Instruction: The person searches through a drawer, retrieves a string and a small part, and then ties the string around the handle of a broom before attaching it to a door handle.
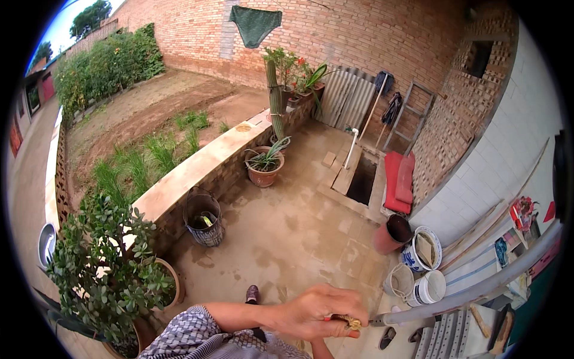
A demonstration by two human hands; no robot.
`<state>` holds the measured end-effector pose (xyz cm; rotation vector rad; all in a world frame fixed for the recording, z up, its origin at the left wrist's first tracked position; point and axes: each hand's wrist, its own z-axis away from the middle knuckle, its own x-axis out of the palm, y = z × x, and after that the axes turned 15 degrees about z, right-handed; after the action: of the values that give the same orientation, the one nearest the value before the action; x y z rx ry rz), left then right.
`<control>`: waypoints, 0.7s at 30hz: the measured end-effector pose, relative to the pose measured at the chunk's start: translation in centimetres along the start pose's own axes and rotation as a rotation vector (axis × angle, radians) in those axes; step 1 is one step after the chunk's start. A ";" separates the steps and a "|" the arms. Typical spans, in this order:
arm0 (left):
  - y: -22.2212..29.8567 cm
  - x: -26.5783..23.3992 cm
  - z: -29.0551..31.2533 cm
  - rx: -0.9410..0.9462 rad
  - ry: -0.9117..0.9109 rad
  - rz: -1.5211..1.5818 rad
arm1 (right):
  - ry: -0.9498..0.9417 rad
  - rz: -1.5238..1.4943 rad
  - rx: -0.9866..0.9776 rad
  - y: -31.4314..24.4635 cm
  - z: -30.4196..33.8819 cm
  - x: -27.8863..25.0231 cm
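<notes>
My left hand [323, 311] reaches in from the lower left, its forearm bare below a grey patterned sleeve. Its fingers curl closed round a small, lumpy yellow-brown piece [354, 323], whose kind I cannot make out. A bit of red shows between the fingers. Under that hand, a piece of my right arm [321, 349] appears at the lower edge; the right hand's fingers are hidden or cannot be told apart from the left's. Just right of the held piece ends the narrow tip of a long grey pole [466, 289], which slants up to the right.
A dark bucket [203, 222] stands by the low wall [179, 191], near a potted plant [263, 176] and a leafy bush [101, 263]. Ahead right is an open floor pit [362, 179] beside red cushions [399, 182]. Several buckets [428, 288] line the right side.
</notes>
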<state>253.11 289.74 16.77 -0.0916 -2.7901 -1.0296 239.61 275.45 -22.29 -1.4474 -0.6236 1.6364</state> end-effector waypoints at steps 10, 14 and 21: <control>-0.3 -15.6 -6.6 0.050 -0.030 0.054 | 0.123 0.031 0.097 -1.8 -15.4 -5.2; 0.2 -20.4 -7.5 0.049 -0.018 0.098 | 0.164 0.041 0.129 -2.1 -19.2 -6.6; 3.5 -25.3 -7.8 0.054 0.101 -0.074 | 0.281 0.132 0.021 -2.8 -25.0 -7.0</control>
<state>279.44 287.34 20.40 0.0683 -2.7458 -0.9460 264.29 267.06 -21.41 -1.6946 -0.3574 1.4949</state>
